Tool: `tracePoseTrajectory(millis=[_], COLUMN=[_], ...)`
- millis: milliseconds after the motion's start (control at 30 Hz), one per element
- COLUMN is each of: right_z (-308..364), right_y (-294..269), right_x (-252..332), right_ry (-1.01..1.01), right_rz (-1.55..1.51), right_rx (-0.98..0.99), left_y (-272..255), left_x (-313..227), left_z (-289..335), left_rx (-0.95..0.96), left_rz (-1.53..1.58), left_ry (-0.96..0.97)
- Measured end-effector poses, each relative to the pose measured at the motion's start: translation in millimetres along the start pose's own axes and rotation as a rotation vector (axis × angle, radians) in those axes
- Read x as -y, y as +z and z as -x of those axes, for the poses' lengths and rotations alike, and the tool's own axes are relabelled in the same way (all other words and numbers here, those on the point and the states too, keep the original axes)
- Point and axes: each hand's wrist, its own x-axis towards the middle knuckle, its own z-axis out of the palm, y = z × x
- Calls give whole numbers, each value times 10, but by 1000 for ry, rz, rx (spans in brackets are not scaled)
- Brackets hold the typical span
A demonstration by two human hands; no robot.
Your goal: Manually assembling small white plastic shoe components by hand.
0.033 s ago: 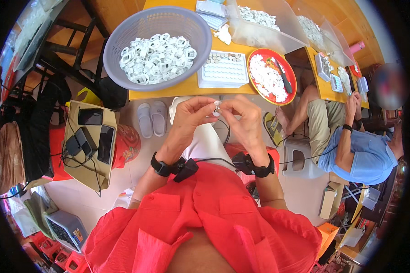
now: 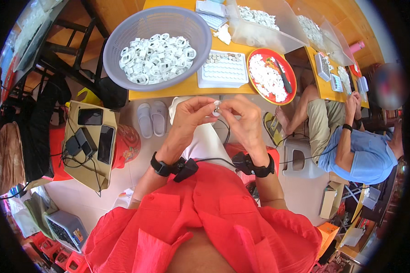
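Note:
A small white round plastic piece (image 2: 217,108) with a shiny metallic spot is pinched between my hands, in front of the table edge and above my lap. Thumb and fingers of my left hand (image 2: 192,113) are closed on its left side. From the other side, my right hand (image 2: 245,119) closes thumb and forefinger on it; exactly what those fingertips grip is partly hidden. Beyond my hands, a white tray (image 2: 223,75) holds several silver button cells along its far rows. To its left, a grey basket (image 2: 116,61) holds a heap of white plastic pieces with small dark windows.
A red plate (image 2: 252,84) carries small white parts and a black-handled tool (image 2: 285,82). Clear bins (image 2: 278,43) stand behind on the yellow table (image 2: 155,94). At right sits a person in a blue shirt (image 2: 362,152). A cardboard box (image 2: 84,170) with phones lies left.

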Motion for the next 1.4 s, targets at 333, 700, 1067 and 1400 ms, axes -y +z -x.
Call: tracePoseTrajectory(millis=[333,700,1067,1400], right_z=[77,-246,-1069,-1028], right_y=[44,-231,-152,-125], right_x=[-96,-220,-1078,-1028], right_ry=[-112,312,3,-81], right_rz=[121,-275,522,566], right_rx=[17,-19,-205,-173], left_y=[-9,-8,-137,-152], left_x=[33,13,19,23], left_z=[33,23,-34,-80], left_rx=[1,44,9,0], left_rz=[2,96,146,171], left_ry=[-2,-58,-52,-55])
